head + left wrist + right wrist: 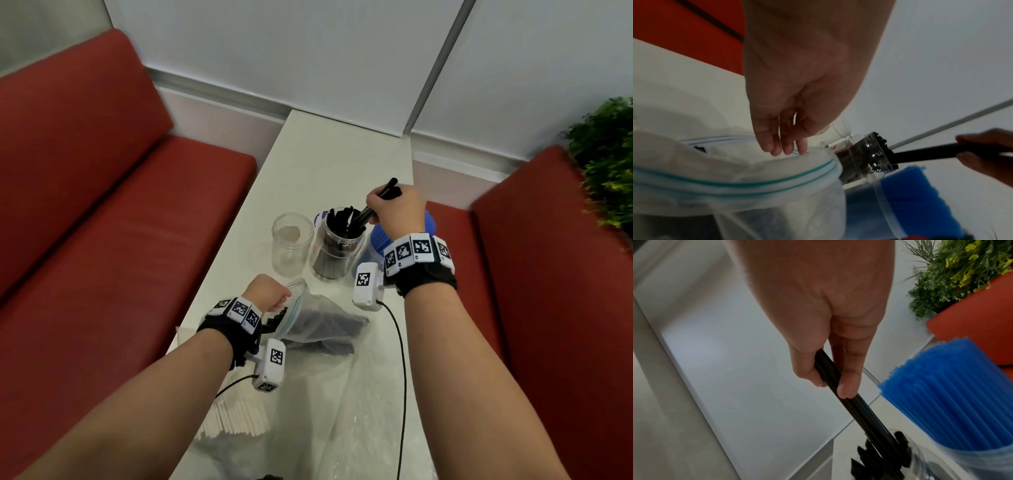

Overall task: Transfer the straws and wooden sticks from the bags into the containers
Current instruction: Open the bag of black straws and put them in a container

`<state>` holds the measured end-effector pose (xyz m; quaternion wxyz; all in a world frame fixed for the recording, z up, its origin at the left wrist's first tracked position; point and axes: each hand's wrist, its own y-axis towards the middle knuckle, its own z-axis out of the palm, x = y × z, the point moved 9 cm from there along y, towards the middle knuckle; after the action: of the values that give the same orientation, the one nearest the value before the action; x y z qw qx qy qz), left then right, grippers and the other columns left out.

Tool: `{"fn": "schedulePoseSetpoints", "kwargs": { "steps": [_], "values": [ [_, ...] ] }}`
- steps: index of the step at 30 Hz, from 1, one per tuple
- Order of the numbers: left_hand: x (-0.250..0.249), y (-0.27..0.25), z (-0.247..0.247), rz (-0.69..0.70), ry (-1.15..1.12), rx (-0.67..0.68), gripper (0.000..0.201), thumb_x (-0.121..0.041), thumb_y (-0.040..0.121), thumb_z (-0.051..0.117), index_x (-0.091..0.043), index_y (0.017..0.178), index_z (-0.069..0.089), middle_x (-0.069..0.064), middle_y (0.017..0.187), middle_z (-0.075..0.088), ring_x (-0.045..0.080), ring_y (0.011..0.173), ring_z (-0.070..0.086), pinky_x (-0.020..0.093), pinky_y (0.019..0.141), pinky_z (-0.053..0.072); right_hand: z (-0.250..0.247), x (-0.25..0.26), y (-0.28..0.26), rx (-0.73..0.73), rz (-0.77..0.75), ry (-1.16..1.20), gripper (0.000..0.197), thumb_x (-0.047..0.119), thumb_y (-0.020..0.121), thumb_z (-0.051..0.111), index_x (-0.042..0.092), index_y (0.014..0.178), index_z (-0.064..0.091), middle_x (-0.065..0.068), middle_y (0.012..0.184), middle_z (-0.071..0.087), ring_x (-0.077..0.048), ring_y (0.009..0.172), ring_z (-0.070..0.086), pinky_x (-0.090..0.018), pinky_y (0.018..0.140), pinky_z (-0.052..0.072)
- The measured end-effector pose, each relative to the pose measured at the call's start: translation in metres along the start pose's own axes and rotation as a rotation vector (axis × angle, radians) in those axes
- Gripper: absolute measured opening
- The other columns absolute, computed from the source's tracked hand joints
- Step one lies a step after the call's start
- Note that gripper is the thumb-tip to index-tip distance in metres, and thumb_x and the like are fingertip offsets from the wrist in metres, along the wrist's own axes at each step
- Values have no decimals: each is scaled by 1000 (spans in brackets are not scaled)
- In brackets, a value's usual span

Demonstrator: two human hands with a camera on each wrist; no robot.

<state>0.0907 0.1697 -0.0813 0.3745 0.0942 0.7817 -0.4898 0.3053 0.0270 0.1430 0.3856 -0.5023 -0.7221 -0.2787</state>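
Over the straw jar, right hand (397, 209) grasping a few black straws (830, 379), their lower ends down among those in the jar (337, 246).

Thumb and fingers are wrapped round that bundle, tilted, upper ends poking out past the knuckles. Left hand (269, 293) is at the mouth of the zip bag (318, 322) on the white worktop (342, 161), fingertips (784, 148) on the teal-striped rim, fingers nearly straight, pinch unclear. More black straws lie inside the bag. An empty clear jar (292, 243) stands just left of the filled one; blue straws (953, 395) sit right of it.
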Motion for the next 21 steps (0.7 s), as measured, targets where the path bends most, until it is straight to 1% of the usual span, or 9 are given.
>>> {"fn": "schedulePoseSetpoints", "kwargs": {
  "steps": [3,6,8,10,12,14,15,18,21],
  "values": [
    [-7,3,10,181,342,61,16,-2,90,55,-4,91,72,9,80,64,22,73,58,29,74,49,13,-18,9,-7,55,-50,16,12,88,65,-1,92,74,-20,88,75,-33,86,74,-47,83,60],
    [-14,-4,22,343,633,77,30,-2,90,48,-10,102,75,6,104,70,24,98,63,27,85,46,31,-35,17,18,92,-89,17,13,89,66,1,95,75,-18,93,75,-30,91,73,-45,86,60],
    [-13,-3,33,394,776,120,27,-7,94,47,-8,111,67,10,115,66,28,107,60,30,90,43,42,-45,21,41,105,-140,18,16,89,67,1,95,75,-17,93,75,-30,93,72,-41,86,59],
    [-7,0,41,405,884,183,25,-15,95,55,-5,118,60,12,120,62,29,113,58,31,94,42,54,-55,25,77,134,-131,19,18,89,71,1,95,74,-15,94,75,-30,91,72,-41,85,60],
    [4,3,44,370,929,219,41,-20,93,63,-6,130,54,12,130,57,28,119,55,35,101,44,61,-61,27,96,126,-150,22,24,87,76,7,100,72,-8,97,73,-24,90,69,-36,82,57],
    [9,3,43,374,978,172,55,-24,93,62,-13,143,42,10,143,46,31,127,47,42,106,40,62,-62,28,55,76,-149,32,30,85,78,16,113,69,-1,99,69,-18,88,64,-28,76,49],
    [9,3,41,392,1008,130,60,-27,94,60,-16,147,35,10,145,41,33,130,44,45,108,38,61,-59,27,17,44,-127,38,30,86,77,19,120,65,1,99,67,-17,88,64,-28,75,49],
    [9,3,41,422,1115,39,51,-26,100,48,-12,146,32,15,142,40,35,125,46,44,104,39,67,-39,21,-64,-156,-125,43,22,94,66,20,136,57,-5,122,64,-20,112,60,-36,93,50],
    [12,7,44,409,1226,18,39,-22,101,41,-9,138,40,14,138,45,34,124,48,42,101,41,97,-29,12,64,-333,-302,49,17,105,47,8,153,39,-14,155,43,-30,146,35,-41,120,29]
  ]
}}
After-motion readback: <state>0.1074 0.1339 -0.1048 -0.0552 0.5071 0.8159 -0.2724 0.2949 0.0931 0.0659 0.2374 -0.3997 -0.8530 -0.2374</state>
